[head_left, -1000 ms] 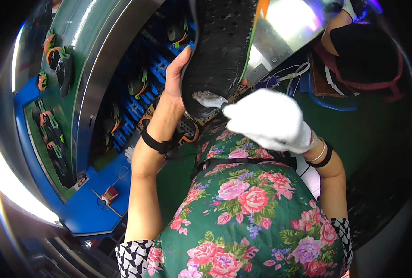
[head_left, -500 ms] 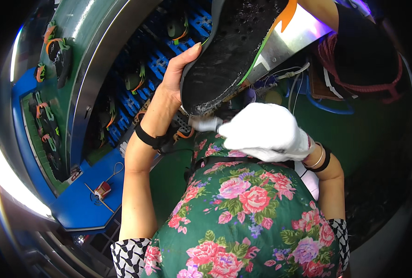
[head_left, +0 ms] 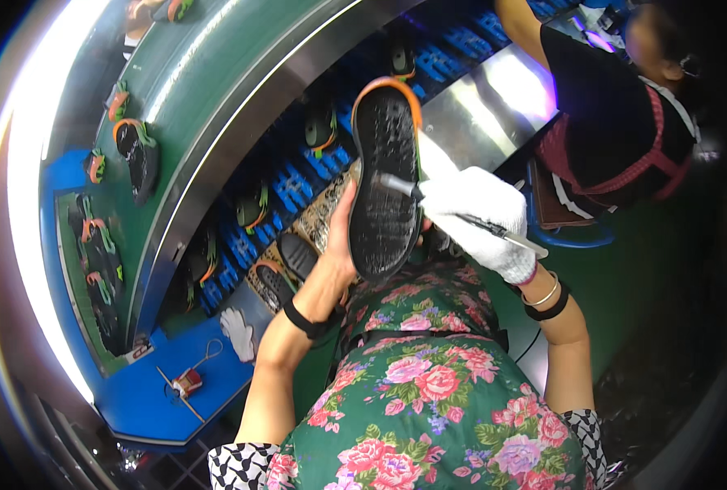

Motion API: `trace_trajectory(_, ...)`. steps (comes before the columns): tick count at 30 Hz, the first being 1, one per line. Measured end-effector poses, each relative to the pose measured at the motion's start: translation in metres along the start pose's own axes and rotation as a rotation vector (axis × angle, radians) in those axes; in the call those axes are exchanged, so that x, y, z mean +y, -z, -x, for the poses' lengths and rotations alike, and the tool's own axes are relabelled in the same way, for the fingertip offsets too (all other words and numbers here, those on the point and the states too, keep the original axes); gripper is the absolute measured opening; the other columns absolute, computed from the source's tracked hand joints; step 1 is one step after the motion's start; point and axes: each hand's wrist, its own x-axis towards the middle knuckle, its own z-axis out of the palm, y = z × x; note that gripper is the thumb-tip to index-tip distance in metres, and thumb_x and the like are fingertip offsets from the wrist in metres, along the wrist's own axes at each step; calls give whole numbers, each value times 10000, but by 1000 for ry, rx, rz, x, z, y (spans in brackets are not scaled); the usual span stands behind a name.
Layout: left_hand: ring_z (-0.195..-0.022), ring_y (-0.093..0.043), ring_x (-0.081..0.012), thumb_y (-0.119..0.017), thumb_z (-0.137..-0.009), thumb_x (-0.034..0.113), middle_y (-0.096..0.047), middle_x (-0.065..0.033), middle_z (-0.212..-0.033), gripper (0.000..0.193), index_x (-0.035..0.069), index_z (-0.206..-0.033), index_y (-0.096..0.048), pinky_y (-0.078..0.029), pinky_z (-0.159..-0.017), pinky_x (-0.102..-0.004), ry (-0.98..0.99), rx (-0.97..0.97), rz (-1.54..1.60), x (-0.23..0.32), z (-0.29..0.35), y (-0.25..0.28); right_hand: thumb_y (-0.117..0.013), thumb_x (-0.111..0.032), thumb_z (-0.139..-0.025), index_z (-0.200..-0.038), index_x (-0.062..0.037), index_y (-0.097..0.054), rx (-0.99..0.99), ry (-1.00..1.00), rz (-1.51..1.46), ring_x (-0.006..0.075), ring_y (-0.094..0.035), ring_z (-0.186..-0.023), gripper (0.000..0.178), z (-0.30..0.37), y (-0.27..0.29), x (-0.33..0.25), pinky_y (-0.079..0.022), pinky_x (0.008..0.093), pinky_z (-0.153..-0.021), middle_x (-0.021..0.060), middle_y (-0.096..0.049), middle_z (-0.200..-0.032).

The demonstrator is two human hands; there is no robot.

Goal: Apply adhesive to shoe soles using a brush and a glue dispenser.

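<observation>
Illumination is uneven. A tubular light [head_left: 28, 163] along the left edge is overexposed to white. Glare with a violet fringe covers part of the metal plate [head_left: 461, 122]; small highlights mark the black shoe sole [head_left: 384, 224]. The gloved right hand [head_left: 482, 216] is bright, with little surface detail. The floor [head_left: 604, 286] at right is dim. The brush [head_left: 417, 191] is slightly blurred at its head. Fisheye distortion bends the metal rail [head_left: 225, 139]; the corners darken to black.

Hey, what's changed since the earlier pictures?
The black sole sits lower in view and now shows whole; the brush moved from the sole's near end to its middle. The camera view shifted too. Unchanged: left hand gripping the sole, gloved right hand holding the brush.
</observation>
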Motion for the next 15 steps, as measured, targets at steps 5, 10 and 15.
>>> trace_trajectory(5,-1190,-658,-440,-459,-1006,659,-618,-242,-1386,790,56,-1515,-468,-517,-1039,-636,-102,122,-89,-15,6,-9,-804,-7,-809,-1013,-39,-781,44,287,236,248,-721,-815,208,-9,-3,-8,-572,370,-727,113,-773,-970)
trace_trajectory(10,-1320,-520,-539,-652,-830,770,-461,-310,-1514,1107,34,-1591,-331,-471,-1099,-637,-233,-66,-254,15,14,-29,-798,84,-749,-833,13,-766,25,-253,-463,262,-748,-921,115,2,10,-21,-598,366,-810,171,-768,-947)
trace_trajectory(15,-1217,-587,-541,-716,-700,840,-356,-321,-1557,1326,41,-1623,-199,-634,-854,-585,-388,-343,-633,61,16,-87,-740,94,-777,-831,26,-745,505,-586,-680,158,-708,-766,87,24,31,6,-576,283,-731,81,-733,-812)
